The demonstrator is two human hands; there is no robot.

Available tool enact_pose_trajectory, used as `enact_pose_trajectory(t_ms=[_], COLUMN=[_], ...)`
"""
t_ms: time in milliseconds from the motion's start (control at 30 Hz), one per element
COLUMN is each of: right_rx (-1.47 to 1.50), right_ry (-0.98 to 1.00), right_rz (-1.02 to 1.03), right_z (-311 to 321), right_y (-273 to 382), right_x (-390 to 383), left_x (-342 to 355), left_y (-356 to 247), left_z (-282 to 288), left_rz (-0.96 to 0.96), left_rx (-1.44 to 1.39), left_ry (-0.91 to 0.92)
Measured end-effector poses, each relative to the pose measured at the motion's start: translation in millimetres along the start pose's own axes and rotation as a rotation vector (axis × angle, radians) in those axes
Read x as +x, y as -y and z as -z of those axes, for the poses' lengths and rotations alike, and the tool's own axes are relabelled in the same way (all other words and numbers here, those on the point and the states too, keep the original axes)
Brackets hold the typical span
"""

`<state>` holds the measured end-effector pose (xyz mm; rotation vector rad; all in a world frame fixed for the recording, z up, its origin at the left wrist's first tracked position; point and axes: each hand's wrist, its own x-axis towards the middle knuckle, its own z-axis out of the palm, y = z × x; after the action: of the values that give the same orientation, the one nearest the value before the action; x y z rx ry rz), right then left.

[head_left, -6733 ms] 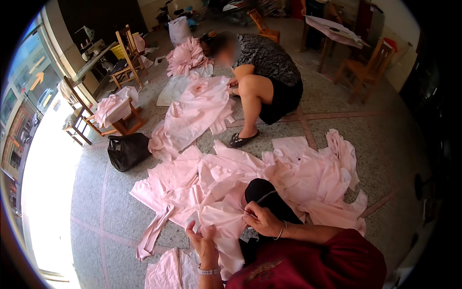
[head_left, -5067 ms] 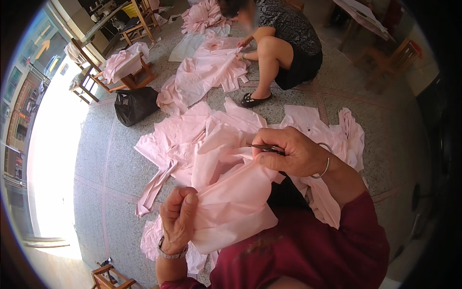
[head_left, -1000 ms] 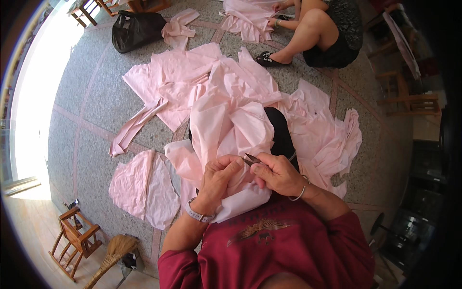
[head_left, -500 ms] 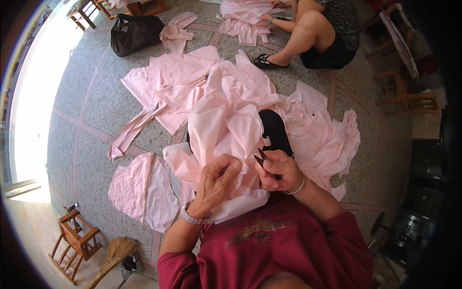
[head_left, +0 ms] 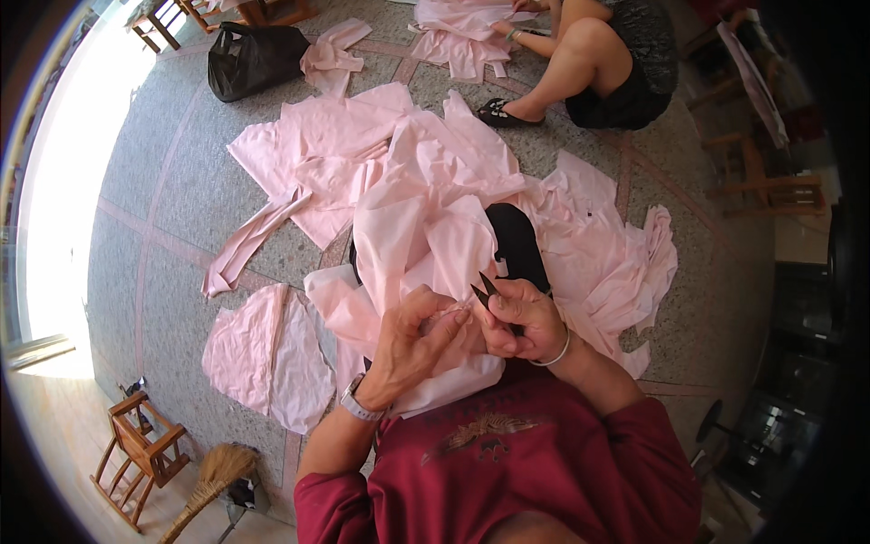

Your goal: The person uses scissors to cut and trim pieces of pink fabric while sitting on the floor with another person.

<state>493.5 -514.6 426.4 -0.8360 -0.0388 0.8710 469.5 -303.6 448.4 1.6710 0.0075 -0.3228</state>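
Speckled terrazzo floor (head_left: 172, 208) with thin pink dividing lines fills my view, strewn with pale pink garments. My left hand (head_left: 412, 340), a wristwatch (head_left: 355, 401) on its wrist, pinches a fold of the pink shirt (head_left: 426, 236) that is bunched over my lap, fingers closed on the cloth. My right hand (head_left: 526, 317), wearing a thin bangle, is clenched around small dark thread snips (head_left: 485, 292), whose pointed blades stand slightly parted just beside the fold my left fingers hold. More pink shirts (head_left: 326, 154) lie spread flat toward the far side of the floor, another heap (head_left: 607, 245) is crumpled to my right, and two cut pink pieces (head_left: 263, 349) lie flat to my left. A black bag (head_left: 254, 56) sits at the far left. Another person (head_left: 607, 63) sits on the floor at the far edge, with pink fabric in front of them. A small wooden stool (head_left: 136, 444) and a straw broom (head_left: 213, 476) rest near the floor's lower left corner.
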Motion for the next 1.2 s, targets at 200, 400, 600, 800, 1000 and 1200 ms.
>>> enact_pose_trajectory(t_ms=[200, 400, 600, 800, 1000, 1200], right_rx=[-0.083, 0.229, 0.202, -0.689, -1.268, -1.514], right_ry=[-0.073, 0.166, 0.157, -0.284, -0.009, 0.305], right_rz=[0.038, 0.304, 0.652, 0.442, 0.442, 0.333], right_z=[-3, -5, 22, -9, -26, -8], right_y=[11, 26, 83, 70, 51, 52], right_x=[-3, -6, -24, -9, 50, 71], left_x=[-1, -1, -10, -8, -8, -8], left_y=[13, 27, 41, 37, 34, 35], left_z=[4, 4, 7, 9, 8, 4], left_rz=[-0.016, -0.083, 0.156, 0.118, 0.104, 0.013], left_rx=[0.057, 0.154, -0.115, -0.043, -0.022, -0.036], left_ry=[-0.044, -0.057, -0.08, -0.065, -0.032, -0.073])
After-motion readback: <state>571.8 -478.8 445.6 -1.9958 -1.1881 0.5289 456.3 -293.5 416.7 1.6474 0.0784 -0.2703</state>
